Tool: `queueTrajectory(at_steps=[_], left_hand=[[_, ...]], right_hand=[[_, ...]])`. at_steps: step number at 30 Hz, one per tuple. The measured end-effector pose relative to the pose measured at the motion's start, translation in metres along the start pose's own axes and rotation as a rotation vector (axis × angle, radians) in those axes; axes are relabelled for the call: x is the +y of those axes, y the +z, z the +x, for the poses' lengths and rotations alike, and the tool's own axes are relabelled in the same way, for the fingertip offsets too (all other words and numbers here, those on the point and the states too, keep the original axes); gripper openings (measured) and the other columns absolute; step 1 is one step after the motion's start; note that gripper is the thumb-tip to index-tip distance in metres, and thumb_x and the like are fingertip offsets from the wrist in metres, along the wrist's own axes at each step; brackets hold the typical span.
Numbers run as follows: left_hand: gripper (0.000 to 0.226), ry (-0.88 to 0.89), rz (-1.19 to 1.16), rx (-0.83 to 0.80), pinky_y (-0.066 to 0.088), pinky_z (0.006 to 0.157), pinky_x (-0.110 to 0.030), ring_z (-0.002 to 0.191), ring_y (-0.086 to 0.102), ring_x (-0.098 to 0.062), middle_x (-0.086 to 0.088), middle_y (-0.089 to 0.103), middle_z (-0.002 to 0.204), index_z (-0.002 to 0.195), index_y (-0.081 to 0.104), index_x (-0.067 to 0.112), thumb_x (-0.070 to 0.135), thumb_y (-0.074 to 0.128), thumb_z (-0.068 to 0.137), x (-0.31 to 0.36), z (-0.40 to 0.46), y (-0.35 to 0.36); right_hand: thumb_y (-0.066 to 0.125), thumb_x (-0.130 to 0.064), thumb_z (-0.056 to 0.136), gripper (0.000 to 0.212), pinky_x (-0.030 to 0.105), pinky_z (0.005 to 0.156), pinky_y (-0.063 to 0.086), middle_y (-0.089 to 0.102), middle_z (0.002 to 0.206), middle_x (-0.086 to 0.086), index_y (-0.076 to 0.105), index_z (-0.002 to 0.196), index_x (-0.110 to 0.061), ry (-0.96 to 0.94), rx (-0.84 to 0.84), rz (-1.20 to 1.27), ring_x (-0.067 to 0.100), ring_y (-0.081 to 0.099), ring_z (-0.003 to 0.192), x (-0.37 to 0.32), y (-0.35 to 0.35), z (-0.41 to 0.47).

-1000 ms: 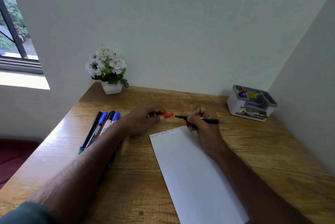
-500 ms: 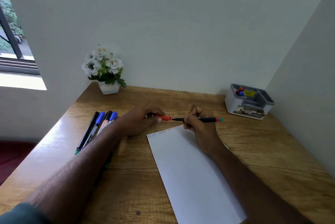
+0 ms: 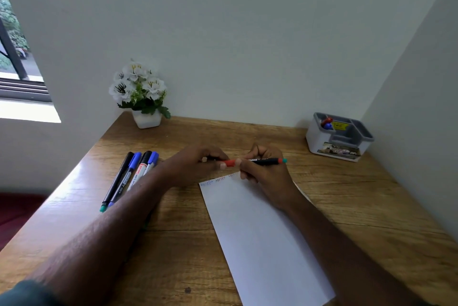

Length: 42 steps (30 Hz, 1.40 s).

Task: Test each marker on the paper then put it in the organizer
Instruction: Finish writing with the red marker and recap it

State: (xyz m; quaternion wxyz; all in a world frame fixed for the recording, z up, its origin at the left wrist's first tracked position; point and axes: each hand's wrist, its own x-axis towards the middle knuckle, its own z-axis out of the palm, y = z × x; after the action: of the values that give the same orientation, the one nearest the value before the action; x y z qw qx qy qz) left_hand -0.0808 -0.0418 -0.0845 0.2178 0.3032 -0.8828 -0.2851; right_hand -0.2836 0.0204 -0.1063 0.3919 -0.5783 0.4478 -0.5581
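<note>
red cap (image 3: 230,162) pinched in left fingers (image 3: 223,160), meeting right-held marker (image 3: 266,161).

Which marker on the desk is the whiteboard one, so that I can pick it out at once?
Start at the white flower pot in the desk's far-left corner and come toward the person to the row of four markers beside the left forearm. The whiteboard marker is third from the left, between two blue-capped markers. Alone there, it has a black cap over a white barrel with red print.
</note>
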Motion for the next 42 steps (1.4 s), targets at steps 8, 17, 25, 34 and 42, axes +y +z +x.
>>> queueTrajectory(at_steps=[8,17,25,34,42], left_hand=[[0.016,0.026,-0.028,0.054,0.039,0.068,-0.015,0.082,0.059,-0.002,0.016,0.069,0.088,0.105,0.075,0.021,0.019,0.062,0.095,-0.001,0.000,0.000],[0.011,0.003,-0.139,0.106,0.049,0.074,-0.024,0.080,0.068,-0.004,0.014,0.075,0.085,0.093,0.079,0.025,0.024,0.078,0.082,0.013,0.007,-0.011],[0.022,-0.069,0.196,-0.040,0.042,0.067,-0.018,0.080,0.062,0.005,0.020,0.070,0.084,0.088,0.074,0.031,0.051,0.066,0.086,0.039,0.066,0.000],[0.022,-0.020,0.069,-0.056,0.054,0.074,-0.032,0.081,0.068,-0.013,0.002,0.074,0.085,0.088,0.074,0.014,0.035,0.069,0.089,0.073,0.160,0.054],[0.026,0.008,0.176,-0.091,0.051,0.075,-0.025,0.086,0.066,-0.011,0.001,0.072,0.097,0.100,0.074,0.011,0.035,0.065,0.093,0.074,0.194,0.062]], right_hand=[[0.076,-0.010,0.088,0.023,0.025,0.049,0.041,0.066,0.064,0.017,0.061,0.071,-0.015,0.019,-0.039,0.031,0.018,0.051,0.051,-0.002,-0.001,0.003],[0.066,-0.011,0.095,0.015,0.021,0.065,0.047,0.074,0.092,0.002,0.073,0.107,-0.005,-0.001,-0.004,-0.024,0.008,0.066,0.084,-0.012,-0.001,0.004],[0.048,-0.012,0.103,0.021,0.029,0.067,0.047,0.062,0.085,-0.003,0.069,0.104,-0.013,-0.036,0.305,-0.476,0.010,0.058,0.076,-0.047,-0.068,0.021],[0.070,-0.015,0.092,0.009,0.018,0.065,0.046,0.069,0.094,0.003,0.072,0.101,-0.015,0.034,0.487,-1.122,0.011,0.061,0.076,-0.116,-0.195,0.046],[0.076,-0.010,0.085,0.009,0.038,0.084,0.060,0.072,0.099,0.014,0.076,0.093,-0.009,0.173,0.226,-1.352,0.025,0.068,0.092,-0.110,-0.209,0.089]])
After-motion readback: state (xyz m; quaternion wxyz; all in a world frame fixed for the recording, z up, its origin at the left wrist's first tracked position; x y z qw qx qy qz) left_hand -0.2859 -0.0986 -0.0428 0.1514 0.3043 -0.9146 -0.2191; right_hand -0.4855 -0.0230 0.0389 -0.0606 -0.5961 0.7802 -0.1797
